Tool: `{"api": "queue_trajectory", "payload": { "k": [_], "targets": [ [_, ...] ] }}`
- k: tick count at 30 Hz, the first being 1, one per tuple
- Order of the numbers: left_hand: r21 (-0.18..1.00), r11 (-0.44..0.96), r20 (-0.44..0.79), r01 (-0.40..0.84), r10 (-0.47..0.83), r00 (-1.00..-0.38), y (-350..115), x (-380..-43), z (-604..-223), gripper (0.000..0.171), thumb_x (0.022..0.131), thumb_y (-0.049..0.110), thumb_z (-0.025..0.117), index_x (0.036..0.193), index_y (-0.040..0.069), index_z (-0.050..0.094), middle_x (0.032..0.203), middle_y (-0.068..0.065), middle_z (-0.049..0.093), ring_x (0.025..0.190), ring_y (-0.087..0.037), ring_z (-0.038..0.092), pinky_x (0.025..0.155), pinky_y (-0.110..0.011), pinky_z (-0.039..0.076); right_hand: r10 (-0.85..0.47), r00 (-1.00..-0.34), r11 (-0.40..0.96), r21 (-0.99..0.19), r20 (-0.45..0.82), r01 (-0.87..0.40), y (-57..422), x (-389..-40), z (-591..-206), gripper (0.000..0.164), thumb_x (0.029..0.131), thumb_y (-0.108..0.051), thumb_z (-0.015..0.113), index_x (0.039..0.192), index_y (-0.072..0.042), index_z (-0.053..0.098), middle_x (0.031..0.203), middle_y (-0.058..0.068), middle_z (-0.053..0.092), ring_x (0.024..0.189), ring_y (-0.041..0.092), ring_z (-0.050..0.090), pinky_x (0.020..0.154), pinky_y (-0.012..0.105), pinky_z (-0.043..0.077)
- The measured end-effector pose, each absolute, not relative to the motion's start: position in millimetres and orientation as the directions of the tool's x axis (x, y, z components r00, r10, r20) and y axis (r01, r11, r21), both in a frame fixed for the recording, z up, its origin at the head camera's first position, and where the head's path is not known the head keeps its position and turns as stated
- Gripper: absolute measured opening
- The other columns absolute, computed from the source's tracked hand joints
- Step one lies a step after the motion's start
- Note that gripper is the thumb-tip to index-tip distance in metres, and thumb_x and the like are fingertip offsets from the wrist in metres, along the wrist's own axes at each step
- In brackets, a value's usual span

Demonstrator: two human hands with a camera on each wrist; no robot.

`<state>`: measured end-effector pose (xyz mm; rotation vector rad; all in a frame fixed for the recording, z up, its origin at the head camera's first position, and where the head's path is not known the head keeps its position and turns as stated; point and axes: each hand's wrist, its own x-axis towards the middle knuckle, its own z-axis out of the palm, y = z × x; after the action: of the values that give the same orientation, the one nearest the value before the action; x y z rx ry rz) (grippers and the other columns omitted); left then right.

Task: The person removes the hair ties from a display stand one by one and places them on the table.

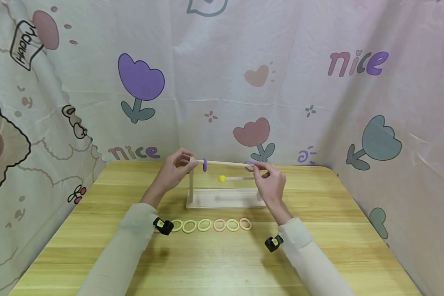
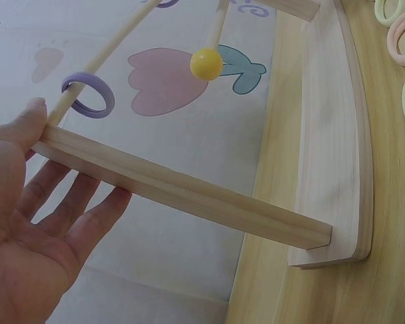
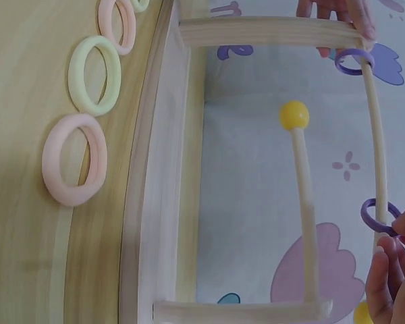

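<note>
A wooden stand (image 1: 225,199) has upright posts and two horizontal rods. My left hand (image 1: 177,167) grips the top of the left post (image 2: 182,182), thumb at the end of the upper rod (image 1: 225,163). One purple hair tie (image 2: 98,98) hangs on that rod close to this hand. Farther along the rod, my right hand (image 1: 270,183) pinches a second purple hair tie (image 3: 372,219) between thumb and fingers. Below is the shorter rod (image 3: 304,196), which ends in a yellow ball (image 3: 294,115). In the head view, my right hand hides most of the right post.
In front of the stand, a row of pale green (image 1: 204,225) and pink hair ties (image 1: 246,223) lies on the wooden table (image 1: 214,263). My left sleeve and wrist camera (image 1: 163,226) cover the row's left end. A printed cloth (image 1: 214,74) hangs behind the table.
</note>
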<state>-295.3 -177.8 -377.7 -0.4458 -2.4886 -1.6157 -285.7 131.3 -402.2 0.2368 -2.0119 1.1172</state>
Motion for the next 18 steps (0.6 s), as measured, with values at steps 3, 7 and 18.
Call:
{"api": "queue_trajectory", "payload": {
  "k": [3, 7, 18],
  "targets": [
    [0.867, 0.381, 0.277, 0.321, 0.169, -0.946, -178, -296, -378, 0.038, 0.101, 0.031, 0.067, 0.128, 0.007, 0.058, 0.124, -0.018, 0.067, 0.116, -0.035, 0.066, 0.091, -0.039, 0.058, 0.206, -0.659, 0.593, -0.628, 0.723, -0.504, 134, -285, -401, 0.011, 0.085, -0.004, 0.078, 0.096, -0.002, 0.081, 0.081, 0.014, 0.078, 0.05, 0.015, 0.061, 0.051, 0.004, 0.037],
    [0.866, 0.384, 0.277, 0.321, 0.167, -0.946, -178, -296, -378, 0.039, 0.102, 0.031, 0.067, 0.129, 0.005, 0.057, 0.124, -0.019, 0.067, 0.117, -0.035, 0.066, 0.092, -0.041, 0.058, 0.21, -0.66, 0.589, -0.632, 0.722, -0.504, 137, -285, -401, 0.011, 0.085, -0.003, 0.078, 0.095, -0.001, 0.081, 0.082, 0.015, 0.079, 0.05, 0.018, 0.063, 0.051, 0.003, 0.038],
    [0.866, 0.386, 0.275, 0.318, 0.164, -0.947, -177, -295, -378, 0.033, 0.101, 0.033, 0.068, 0.125, 0.011, 0.059, 0.124, -0.018, 0.068, 0.116, -0.035, 0.067, 0.093, -0.044, 0.059, 0.23, -0.667, 0.586, -0.648, 0.709, -0.486, 146, -285, -402, 0.01, 0.085, -0.002, 0.079, 0.095, -0.001, 0.081, 0.083, 0.016, 0.079, 0.048, -0.001, 0.051, 0.048, 0.005, 0.037]
  ]
}}
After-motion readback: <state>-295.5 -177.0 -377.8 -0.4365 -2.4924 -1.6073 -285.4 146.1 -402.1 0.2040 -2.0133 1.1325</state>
